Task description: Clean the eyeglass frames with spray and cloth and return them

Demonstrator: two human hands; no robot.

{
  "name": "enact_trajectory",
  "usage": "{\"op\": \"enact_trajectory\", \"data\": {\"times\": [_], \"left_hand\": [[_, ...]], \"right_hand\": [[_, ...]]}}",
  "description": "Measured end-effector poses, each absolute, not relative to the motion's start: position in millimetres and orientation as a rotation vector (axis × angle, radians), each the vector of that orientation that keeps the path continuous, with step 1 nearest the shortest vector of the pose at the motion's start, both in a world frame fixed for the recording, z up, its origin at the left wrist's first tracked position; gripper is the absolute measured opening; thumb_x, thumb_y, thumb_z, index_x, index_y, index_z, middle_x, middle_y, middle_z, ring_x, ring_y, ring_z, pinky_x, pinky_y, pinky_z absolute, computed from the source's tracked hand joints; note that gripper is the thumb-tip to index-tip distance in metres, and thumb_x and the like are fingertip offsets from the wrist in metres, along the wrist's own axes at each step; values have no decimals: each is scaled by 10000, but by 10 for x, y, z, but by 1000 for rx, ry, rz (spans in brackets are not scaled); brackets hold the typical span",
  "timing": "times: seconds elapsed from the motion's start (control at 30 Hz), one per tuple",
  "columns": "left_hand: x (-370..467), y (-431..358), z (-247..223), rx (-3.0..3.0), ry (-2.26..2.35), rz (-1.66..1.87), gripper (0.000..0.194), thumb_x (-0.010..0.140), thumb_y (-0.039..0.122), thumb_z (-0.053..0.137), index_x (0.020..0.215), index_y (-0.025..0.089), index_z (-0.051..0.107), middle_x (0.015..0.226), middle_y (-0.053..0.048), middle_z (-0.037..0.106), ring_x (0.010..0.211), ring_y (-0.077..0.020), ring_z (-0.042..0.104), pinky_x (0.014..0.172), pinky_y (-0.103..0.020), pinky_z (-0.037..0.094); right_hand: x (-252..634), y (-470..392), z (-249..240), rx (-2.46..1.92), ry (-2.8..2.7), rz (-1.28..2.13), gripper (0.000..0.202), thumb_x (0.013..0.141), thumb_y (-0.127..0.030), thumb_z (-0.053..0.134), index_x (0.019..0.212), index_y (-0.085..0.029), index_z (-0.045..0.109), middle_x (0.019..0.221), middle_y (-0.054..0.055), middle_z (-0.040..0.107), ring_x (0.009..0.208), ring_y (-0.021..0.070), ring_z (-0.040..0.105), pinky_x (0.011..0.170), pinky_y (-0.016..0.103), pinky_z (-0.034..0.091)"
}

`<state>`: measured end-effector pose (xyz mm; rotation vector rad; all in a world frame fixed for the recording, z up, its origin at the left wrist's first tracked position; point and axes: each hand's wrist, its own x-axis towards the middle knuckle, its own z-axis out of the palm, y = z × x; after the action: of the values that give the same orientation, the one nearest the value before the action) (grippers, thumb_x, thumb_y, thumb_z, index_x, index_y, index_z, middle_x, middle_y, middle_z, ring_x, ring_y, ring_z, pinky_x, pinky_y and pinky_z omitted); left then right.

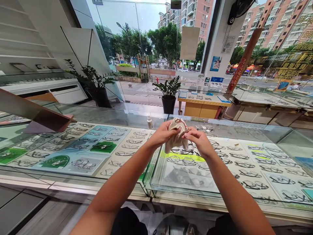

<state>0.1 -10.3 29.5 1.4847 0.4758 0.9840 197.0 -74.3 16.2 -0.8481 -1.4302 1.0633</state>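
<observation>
A crumpled beige cloth (pixel 172 142) is held up over the glass display counter. My left hand (pixel 163 132) grips the cloth from its left side, fingers bent round it. At the cloth's right side, the fingers of my right hand (pixel 197 138) are pinched together on a thin reddish-and-dark item, perhaps part of a glasses frame, partly hidden by the cloth. Beneath the glass, rows of eyeglasses (pixel 181 160) lie under and around both hands. A small white bottle (pixel 149 122) stands on the counter to the left of my left hand.
The glass counter (pixel 122 115) runs across the view, with a brown angled board (pixel 49 119) at its left. Beyond it stand potted plants (pixel 168 102) and a wooden display table (pixel 204 106). Large windows show the street.
</observation>
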Motion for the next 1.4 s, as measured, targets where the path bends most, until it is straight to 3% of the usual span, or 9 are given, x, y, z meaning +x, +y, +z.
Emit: {"op": "enact_trajectory", "data": {"times": [0.1,0.3,0.57,0.7,0.83,1.0,1.13,1.27,1.4], "left_hand": [[44,-88,234,1506,502,1039,526,727,520,971,962,148,683,831,-16,673,731,-139,603,711,-257,482],[108,-50,166,1569,611,1172,627,876,769,734,784,159,623,678,-4,601,616,-127,523,595,-261,400],[-82,188,225,1492,735,1421,628,839,796,745,861,173,671,721,-7,627,636,-139,528,606,-263,430],[-275,332,262,1731,980,1464,614,961,784,561,940,184,689,741,-27,621,669,-169,537,641,-282,431],[-398,372,296,2168,1600,811,626,1108,572,215,932,201,688,1016,-120,760,944,-263,687,822,-341,515],[-431,416,164,2129,1911,219,314,975,411,565,881,166,738,1011,-221,798,1001,-386,757,899,-454,567],[-382,375,111,2180,1964,147,309,969,394,611,1071,143,760,1084,-251,798,1086,-417,751,967,-514,576],[-242,241,187,2598,1640,839,588,1028,459,587,1523,143,552,1557,-260,592,1475,-387,556,1204,-548,465],[-101,105,208,2882,674,1630,861,938,543,771,1643,207,410,1629,-209,546,1530,-344,516,1263,-539,441]], "right_hand": [[1934,-718,100,-850,-1468,1069,360,811,-639,876,816,-279,883,1082,79,687,1115,285,625,1073,455,481],[1847,-706,6,-850,-1493,1048,349,851,-639,847,881,-295,892,1064,67,695,1088,271,636,1085,448,455],[1951,-698,122,-869,-1376,979,385,814,-658,862,834,-273,875,1136,90,717,1223,307,628,1110,455,463],[2040,-668,143,-834,-1267,984,356,829,-623,868,825,-268,840,1135,82,797,1264,315,659,1172,476,441],[2145,-608,106,-825,-1266,1000,336,879,-600,836,900,-265,821,1064,63,835,1164,285,705,1188,476,436],[2226,-562,76,-849,-1293,1018,322,909,-578,809,902,-256,793,1019,49,821,1124,266,705,1159,448,454],[2274,-559,113,-844,-1360,1012,306,924,-553,791,865,-254,766,952,36,801,1035,245,705,1079,416,484],[2332,-570,185,-852,-1470,975,324,934,-546,768,826,-241,749,870,29,770,914,223,687,980,391,507],[2395,-583,231,-882,-1582,941,347,940,-550,749,805,-229,748,845,29,755,879,220,671,931,382,502]]}}
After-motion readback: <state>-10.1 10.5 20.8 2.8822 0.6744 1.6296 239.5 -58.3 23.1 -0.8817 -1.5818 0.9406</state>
